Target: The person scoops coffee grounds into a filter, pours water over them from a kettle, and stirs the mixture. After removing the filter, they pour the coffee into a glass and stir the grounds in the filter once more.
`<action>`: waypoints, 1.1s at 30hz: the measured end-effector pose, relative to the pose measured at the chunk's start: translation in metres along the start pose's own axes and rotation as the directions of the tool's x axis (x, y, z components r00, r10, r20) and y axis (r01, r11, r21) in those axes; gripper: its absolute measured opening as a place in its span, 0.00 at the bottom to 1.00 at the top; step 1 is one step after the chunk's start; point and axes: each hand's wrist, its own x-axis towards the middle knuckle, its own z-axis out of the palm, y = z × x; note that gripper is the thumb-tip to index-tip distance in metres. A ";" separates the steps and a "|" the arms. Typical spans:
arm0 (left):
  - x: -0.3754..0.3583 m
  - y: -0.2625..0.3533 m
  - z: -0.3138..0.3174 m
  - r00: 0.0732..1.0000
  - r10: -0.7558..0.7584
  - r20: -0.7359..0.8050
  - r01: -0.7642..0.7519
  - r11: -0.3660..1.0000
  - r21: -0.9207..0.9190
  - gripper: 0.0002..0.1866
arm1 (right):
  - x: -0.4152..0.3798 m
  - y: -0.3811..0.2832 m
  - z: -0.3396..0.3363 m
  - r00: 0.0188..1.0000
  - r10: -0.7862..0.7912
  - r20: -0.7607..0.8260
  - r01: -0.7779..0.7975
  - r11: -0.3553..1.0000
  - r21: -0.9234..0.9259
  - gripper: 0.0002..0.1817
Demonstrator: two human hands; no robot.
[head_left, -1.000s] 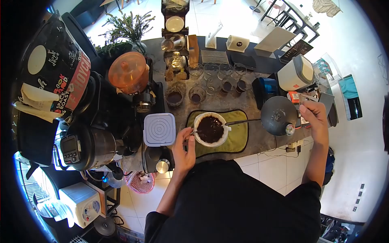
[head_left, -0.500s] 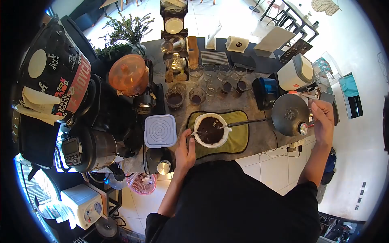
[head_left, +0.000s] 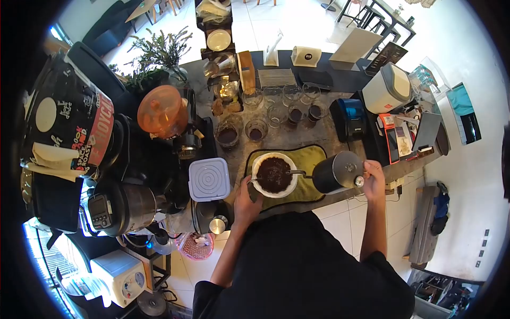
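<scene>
A white coffee dripper [head_left: 291, 187] stands on an olive green cloth [head_left: 313, 154], filled with dark, wet-looking coffee grounds [head_left: 274, 174]. My right hand [head_left: 374, 179] is closed round the handle of a black gooseneck kettle [head_left: 330, 174]. The kettle's thin spout reaches left to the dripper's right rim, over the grounds. At the dripper's left side, my left hand [head_left: 246, 204] has its fingers pinched by a thin metal utensil [head_left: 254, 180] at the rim. The utensil's end is not clearly seen. A square lilac lidded container [head_left: 209, 179] is left of the dripper.
Several glasses stand behind the cloth, including a glass of dark coffee [head_left: 228, 135]. A coffee grinder with an orange hopper [head_left: 162, 111] and a black electric appliance [head_left: 125, 204] are on the left. A blue-black device [head_left: 349, 118] and a white bin [head_left: 387, 90] stand right.
My right hand has brought the kettle lower and left, closer to the dripper. The grounds now look more evenly wet. My left hand has stayed by the dripper's left rim.
</scene>
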 end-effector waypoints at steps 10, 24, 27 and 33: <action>-0.001 -0.023 0.015 0.992 0.123 -0.034 -0.121 0.991 0.064 0.37 | -0.019 0.024 0.043 0.922 0.107 -0.372 -0.018 0.972 0.234 0.10; 0.008 -0.023 0.021 0.959 0.275 -0.064 -0.261 0.950 0.173 0.34 | 0.011 0.137 -0.028 0.983 -0.093 -0.157 0.102 0.994 0.046 0.12; 0.008 -0.027 0.025 0.949 0.307 -0.069 -0.292 0.942 0.167 0.35 | 0.017 0.138 -0.032 0.992 -0.105 -0.069 0.101 0.994 -0.048 0.14; 0.013 -0.032 0.035 0.952 0.283 -0.119 -0.254 0.942 0.218 0.31 | 0.020 0.103 -0.018 0.997 0.070 0.042 -0.058 0.971 -0.233 0.11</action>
